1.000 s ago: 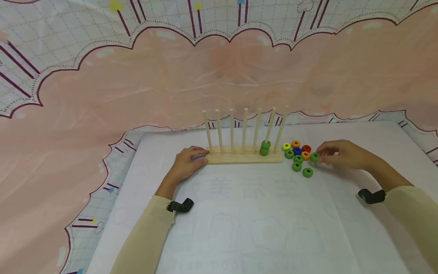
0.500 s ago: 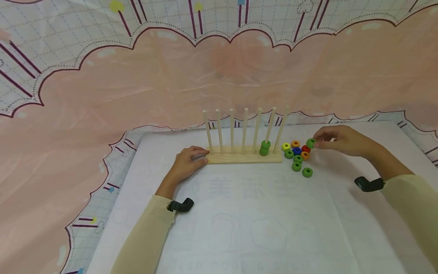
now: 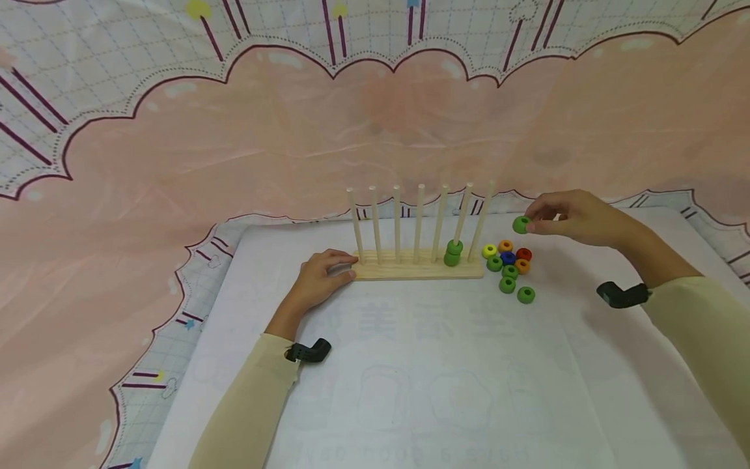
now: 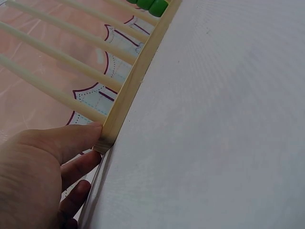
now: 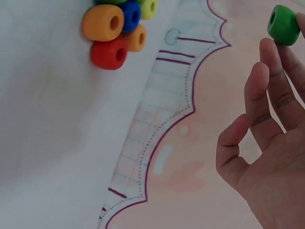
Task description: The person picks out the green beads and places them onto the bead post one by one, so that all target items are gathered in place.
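Observation:
My left hand point(image 3: 319, 280) grips the left end of a pale wooden base point(image 3: 418, 270), thumb and fingers on either side of its end. Several upright pegs point(image 3: 418, 225) rise from the base. Two green beads point(image 3: 453, 253) sit stacked on the second peg from the right. Raised above the table to the right, my right hand point(image 3: 577, 218) pinches a green bead point(image 3: 521, 225) between thumb and fingertips. In the right wrist view that green bead point(image 5: 284, 25) shows its hole, and the other fingers point(image 5: 267, 105) are loosely bent.
Right of the base lies a cluster of loose beads: yellow point(image 3: 489, 251), blue point(image 3: 508, 258), red point(image 3: 524, 255), two orange and several green. One green bead point(image 3: 526, 295) lies a little nearer. The white table point(image 3: 422, 391) meets a patterned cloth point(image 3: 381, 130) behind.
My right hand has lifted the green bead from beside the cluster, moving it up, away from me and slightly left. The left hand and wooden base have stayed in place.

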### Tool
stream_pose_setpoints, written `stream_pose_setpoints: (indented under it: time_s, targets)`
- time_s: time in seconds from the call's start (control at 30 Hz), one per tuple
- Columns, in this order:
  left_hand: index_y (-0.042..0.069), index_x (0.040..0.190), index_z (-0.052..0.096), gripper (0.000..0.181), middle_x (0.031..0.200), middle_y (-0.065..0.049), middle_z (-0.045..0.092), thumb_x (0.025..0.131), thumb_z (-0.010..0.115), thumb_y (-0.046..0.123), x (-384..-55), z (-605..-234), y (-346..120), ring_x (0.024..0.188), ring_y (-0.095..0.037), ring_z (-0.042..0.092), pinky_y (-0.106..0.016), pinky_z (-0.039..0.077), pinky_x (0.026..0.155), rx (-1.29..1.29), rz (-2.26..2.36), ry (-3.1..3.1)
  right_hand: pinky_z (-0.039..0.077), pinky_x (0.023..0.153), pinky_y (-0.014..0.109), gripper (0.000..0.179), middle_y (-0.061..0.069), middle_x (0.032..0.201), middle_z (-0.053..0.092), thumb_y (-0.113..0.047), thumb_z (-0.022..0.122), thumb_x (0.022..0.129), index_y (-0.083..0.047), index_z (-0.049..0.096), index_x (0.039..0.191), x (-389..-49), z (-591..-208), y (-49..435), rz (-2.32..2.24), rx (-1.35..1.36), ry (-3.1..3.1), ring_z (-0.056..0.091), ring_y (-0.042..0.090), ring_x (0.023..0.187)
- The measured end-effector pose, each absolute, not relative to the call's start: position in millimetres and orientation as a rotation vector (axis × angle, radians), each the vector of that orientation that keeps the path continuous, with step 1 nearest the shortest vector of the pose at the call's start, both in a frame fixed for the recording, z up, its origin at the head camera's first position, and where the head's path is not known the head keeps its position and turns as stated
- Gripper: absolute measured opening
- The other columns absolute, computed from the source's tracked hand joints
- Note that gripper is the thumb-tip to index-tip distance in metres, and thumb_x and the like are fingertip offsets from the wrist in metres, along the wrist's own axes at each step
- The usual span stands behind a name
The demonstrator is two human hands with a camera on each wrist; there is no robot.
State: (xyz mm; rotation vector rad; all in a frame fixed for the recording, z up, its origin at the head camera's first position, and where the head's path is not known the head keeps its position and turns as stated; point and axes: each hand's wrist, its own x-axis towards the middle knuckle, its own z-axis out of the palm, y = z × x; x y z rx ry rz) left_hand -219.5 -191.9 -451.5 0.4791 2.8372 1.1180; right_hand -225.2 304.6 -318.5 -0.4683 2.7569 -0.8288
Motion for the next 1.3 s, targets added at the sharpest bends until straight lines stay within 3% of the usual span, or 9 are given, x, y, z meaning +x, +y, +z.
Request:
stream_pose_setpoints:
  time_s: [0.33, 0.57, 0.97, 1.3]
  targets:
    - [0.021, 0.129, 0.072, 0.036, 0.138, -0.003, 0.065, 0.095, 0.072, 0.031, -220.0, -450.3, -192.4, 0.133, -0.034, 0.053, -0.061, 0.026, 0.113, 0.491, 1.117, 2.842, 0.05, 0.079, 0.016, 0.03, 0.005, 0.114, 0.072, -0.031, 0.07, 0.098, -0.015, 0.068, 0.123, -229.4, -294.6, 297.0, -0.869, -0.498, 2.829, 0.063, 0.02, 0.105]
    - [0.021, 0.129, 0.072, 0.036, 0.138, -0.003, 0.065, 0.095, 0.072, 0.031, -219.8, -451.1, -191.6, 0.133, -0.033, 0.053, -0.062, 0.026, 0.114, 0.492, 1.117, 2.841, 0.053, 0.078, 0.025, 0.03, 0.006, 0.109, 0.07, -0.036, 0.071, 0.097, -0.015, 0.069, 0.118, -232.3, -277.8, 291.2, -0.902, -0.498, 2.911, 0.063, 0.026, 0.102]
    - [0.021, 0.129, 0.073, 0.036, 0.137, -0.003, 0.066, 0.094, 0.073, 0.03, -219.5, -451.5, -192.0, 0.132, -0.035, 0.053, -0.063, 0.026, 0.115, 0.503, 1.129, 2.838, 0.048, 0.079, 0.013, 0.027, 0.001, 0.105, 0.069, -0.034, 0.071, 0.097, -0.014, 0.071, 0.116, -237.9, -262.3, 266.9, -1.119, -0.56, 2.918, 0.064, 0.011, 0.095]
    - [0.022, 0.128, 0.073, 0.035, 0.137, -0.002, 0.066, 0.094, 0.073, 0.031, -218.4, -452.2, -192.0, 0.133, -0.034, 0.052, -0.061, 0.025, 0.115, 0.481, 1.132, 2.831, 0.05, 0.079, 0.016, 0.03, 0.002, 0.108, 0.068, -0.035, 0.071, 0.096, -0.014, 0.071, 0.117, -245.9, -257.6, 237.8, -1.18, -0.593, 2.877, 0.064, 0.02, 0.096]
